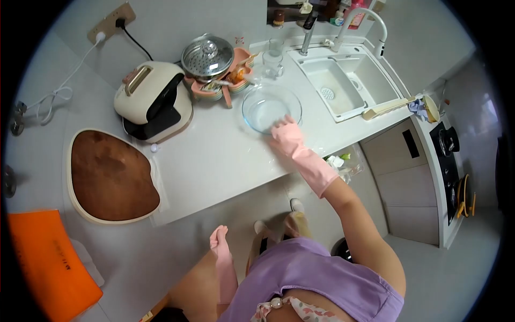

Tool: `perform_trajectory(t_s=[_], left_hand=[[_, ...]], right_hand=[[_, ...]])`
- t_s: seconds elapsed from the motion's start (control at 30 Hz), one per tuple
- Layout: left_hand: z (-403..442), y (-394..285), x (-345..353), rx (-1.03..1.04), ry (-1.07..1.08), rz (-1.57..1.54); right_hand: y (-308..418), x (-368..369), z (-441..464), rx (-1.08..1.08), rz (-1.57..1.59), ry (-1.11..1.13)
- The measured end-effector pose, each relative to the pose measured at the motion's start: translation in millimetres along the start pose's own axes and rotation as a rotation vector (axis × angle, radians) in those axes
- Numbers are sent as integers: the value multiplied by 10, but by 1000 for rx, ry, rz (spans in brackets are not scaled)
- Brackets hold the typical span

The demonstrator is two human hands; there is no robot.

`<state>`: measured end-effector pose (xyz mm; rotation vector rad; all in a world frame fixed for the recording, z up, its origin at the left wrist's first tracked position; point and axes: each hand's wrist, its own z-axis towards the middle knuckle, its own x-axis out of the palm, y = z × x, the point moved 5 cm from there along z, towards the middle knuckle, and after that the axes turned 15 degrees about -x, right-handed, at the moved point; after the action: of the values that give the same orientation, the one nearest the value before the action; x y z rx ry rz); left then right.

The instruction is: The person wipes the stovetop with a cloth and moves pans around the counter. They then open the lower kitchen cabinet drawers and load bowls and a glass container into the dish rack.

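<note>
A clear round glass bowl (261, 110) sits on the white counter, left of the sink. My right hand (288, 134), in a pink rubber glove, is at the bowl's near rim. Its fingers reach over the edge while the thumb side stays outside, so the hand grips the rim. Down by my body, in front of the counter, hangs my left hand (219, 240) in a matching pink glove. Its fingers are curled closed and nothing shows in them.
Behind the bowl stand clear glasses (273, 53) and a peach divided tray (228, 88) with a steel lidded pot (207, 56). A cream appliance (153, 102) and a brown-topped board (110, 174) lie left. The double sink (335, 88) and stove (446, 172) are right.
</note>
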<state>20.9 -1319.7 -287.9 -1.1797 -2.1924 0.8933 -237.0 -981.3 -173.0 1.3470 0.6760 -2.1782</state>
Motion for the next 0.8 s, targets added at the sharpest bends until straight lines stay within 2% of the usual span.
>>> perform_trajectory(t_s=[0.1, 0.2, 0.3, 0.4, 0.5, 0.57, 0.67, 0.7, 0.8], left_hand=[[-54, -69, 219, 21, -39, -16], [-123, -63, 436, 87, -80, -6], [-137, 45, 694, 144, -63, -35], [-251, 170, 1086, 101, -72, -45], [-357, 338, 1456, 75, -60, -20], [-421, 396, 1716, 68, -59, -4], [-513, 458, 1999, 65, -55, 13], [-469, 523, 2011, 77, -41, 12], [-556, 567, 2157, 91, -63, 35]], right_hand=[[-185, 312, -79, 5, 123, 92], [-320, 122, -226, -108, 148, -110], [-684, -347, -405, -64, 409, -63], [-1276, -928, -602, 77, 571, -34], [-2064, -1524, -1009, 318, 789, -152], [-2609, -1639, -1295, 703, 936, -207], [-3507, -1272, -1839, 753, 1231, -535], [-3594, -1366, -1874, 957, 1182, -567], [-4231, -867, -2335, 867, 1236, -822]])
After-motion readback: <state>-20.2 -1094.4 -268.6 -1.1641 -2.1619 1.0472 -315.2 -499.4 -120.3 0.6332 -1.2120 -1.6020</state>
